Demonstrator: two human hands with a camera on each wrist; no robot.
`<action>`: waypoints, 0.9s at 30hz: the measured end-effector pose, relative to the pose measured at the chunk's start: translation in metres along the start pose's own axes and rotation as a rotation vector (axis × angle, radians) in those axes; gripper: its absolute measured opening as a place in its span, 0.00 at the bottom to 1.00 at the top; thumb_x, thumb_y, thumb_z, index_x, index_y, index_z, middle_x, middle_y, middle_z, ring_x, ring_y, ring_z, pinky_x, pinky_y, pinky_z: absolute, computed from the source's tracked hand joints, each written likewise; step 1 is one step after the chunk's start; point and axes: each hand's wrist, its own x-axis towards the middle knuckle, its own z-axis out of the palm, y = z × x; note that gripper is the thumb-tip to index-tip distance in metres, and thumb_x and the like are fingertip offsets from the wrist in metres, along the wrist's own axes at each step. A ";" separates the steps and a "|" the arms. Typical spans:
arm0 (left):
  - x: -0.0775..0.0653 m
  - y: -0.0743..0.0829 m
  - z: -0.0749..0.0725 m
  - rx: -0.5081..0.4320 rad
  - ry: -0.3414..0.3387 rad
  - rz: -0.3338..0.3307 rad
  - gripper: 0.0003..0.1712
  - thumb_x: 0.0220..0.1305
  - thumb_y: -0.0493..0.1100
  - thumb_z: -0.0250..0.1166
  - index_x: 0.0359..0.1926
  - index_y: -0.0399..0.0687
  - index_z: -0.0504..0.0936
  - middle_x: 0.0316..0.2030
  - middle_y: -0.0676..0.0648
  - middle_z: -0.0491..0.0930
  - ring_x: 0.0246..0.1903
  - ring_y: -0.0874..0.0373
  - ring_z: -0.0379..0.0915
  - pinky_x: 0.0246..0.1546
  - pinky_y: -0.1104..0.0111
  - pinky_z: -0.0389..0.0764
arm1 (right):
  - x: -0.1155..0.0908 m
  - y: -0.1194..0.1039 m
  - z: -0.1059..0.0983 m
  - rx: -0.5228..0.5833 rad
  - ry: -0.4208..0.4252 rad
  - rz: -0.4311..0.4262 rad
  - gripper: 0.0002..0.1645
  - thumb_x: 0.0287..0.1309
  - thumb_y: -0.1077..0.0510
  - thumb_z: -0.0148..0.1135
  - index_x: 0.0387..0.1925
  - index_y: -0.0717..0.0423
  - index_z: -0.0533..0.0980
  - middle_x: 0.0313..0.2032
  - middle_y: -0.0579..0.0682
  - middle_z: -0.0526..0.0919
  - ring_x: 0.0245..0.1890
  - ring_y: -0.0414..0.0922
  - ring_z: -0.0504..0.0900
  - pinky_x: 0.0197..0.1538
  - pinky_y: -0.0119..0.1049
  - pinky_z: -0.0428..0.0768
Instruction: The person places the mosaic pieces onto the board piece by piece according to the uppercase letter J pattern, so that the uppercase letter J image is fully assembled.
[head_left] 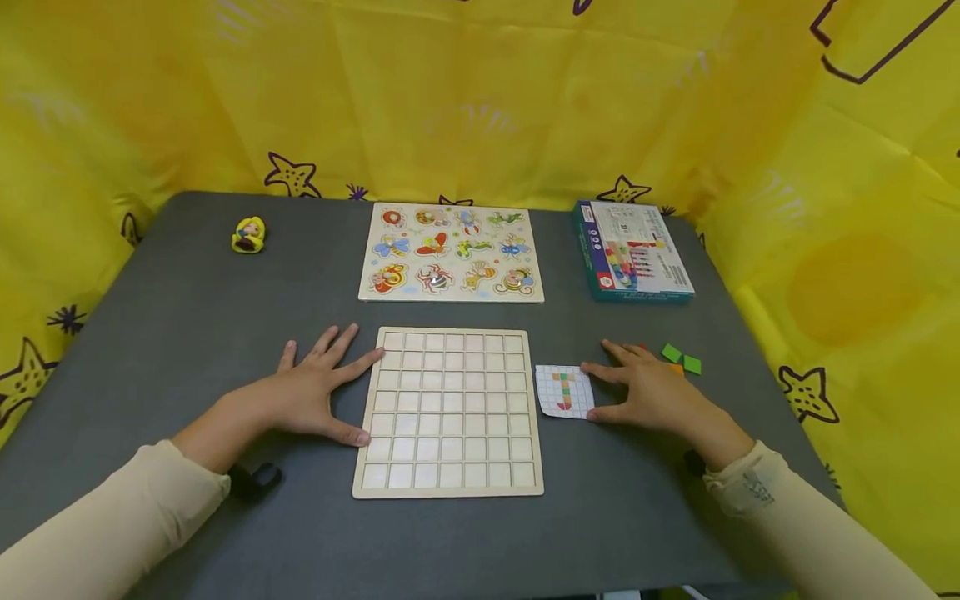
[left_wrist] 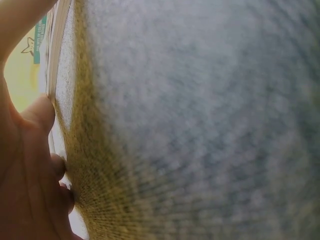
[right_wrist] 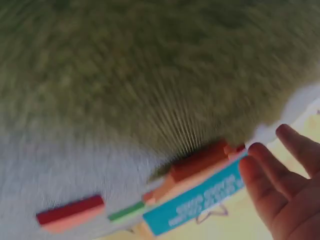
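Note:
A wooden grid board point(head_left: 450, 425) with pale square cells lies flat on the grey table. My left hand point(head_left: 318, 396) is spread at its left side, thumb and a fingertip touching the frame. That hand point(left_wrist: 30, 155) also shows beside the board's edge point(left_wrist: 56, 55) in the left wrist view. Right of the board lies a small paper card point(head_left: 547, 392) printed with a grid and a coloured figure. Fingertips of my right hand point(head_left: 652, 392) are at the card's right edge. Partly behind this hand are green tiles point(head_left: 692, 365) and an orange tile point(head_left: 677, 368); a red tile point(right_wrist: 70, 212) shows in the right wrist view.
An insect picture puzzle point(head_left: 453, 258) lies behind the board. A teal-sided box point(head_left: 637, 250) is at the back right, and a small yellow-haired toy figure point(head_left: 248, 235) at the back left. Yellow patterned cloth point(head_left: 480, 100) hangs around the table point(head_left: 315, 533).

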 end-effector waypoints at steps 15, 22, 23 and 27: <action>0.002 -0.004 0.001 -0.023 -0.012 0.017 0.72 0.35 0.87 0.60 0.78 0.69 0.42 0.76 0.40 0.25 0.72 0.36 0.18 0.54 0.26 0.24 | -0.063 0.095 -0.037 0.274 0.084 0.259 0.41 0.53 0.38 0.71 0.65 0.52 0.74 0.51 0.57 0.79 0.48 0.56 0.76 0.45 0.53 0.75; 0.001 -0.005 0.003 -0.033 -0.016 0.017 0.71 0.36 0.87 0.60 0.78 0.70 0.41 0.76 0.41 0.24 0.72 0.37 0.16 0.53 0.27 0.23 | -0.068 0.110 -0.019 0.261 -0.003 0.312 0.36 0.50 0.34 0.72 0.55 0.52 0.82 0.42 0.50 0.83 0.41 0.50 0.78 0.39 0.40 0.73; 0.001 -0.005 0.003 -0.033 -0.015 0.017 0.71 0.36 0.87 0.60 0.78 0.71 0.41 0.76 0.41 0.24 0.72 0.37 0.16 0.53 0.27 0.23 | -0.067 0.109 -0.017 0.249 0.000 0.298 0.36 0.49 0.34 0.72 0.53 0.52 0.83 0.44 0.52 0.84 0.42 0.50 0.78 0.39 0.40 0.74; 0.001 -0.004 0.003 -0.039 -0.012 0.018 0.71 0.36 0.87 0.60 0.78 0.71 0.41 0.76 0.42 0.23 0.72 0.38 0.15 0.54 0.27 0.22 | -0.063 0.100 -0.011 0.210 0.018 0.280 0.38 0.46 0.31 0.72 0.51 0.53 0.84 0.46 0.57 0.85 0.35 0.48 0.78 0.33 0.37 0.72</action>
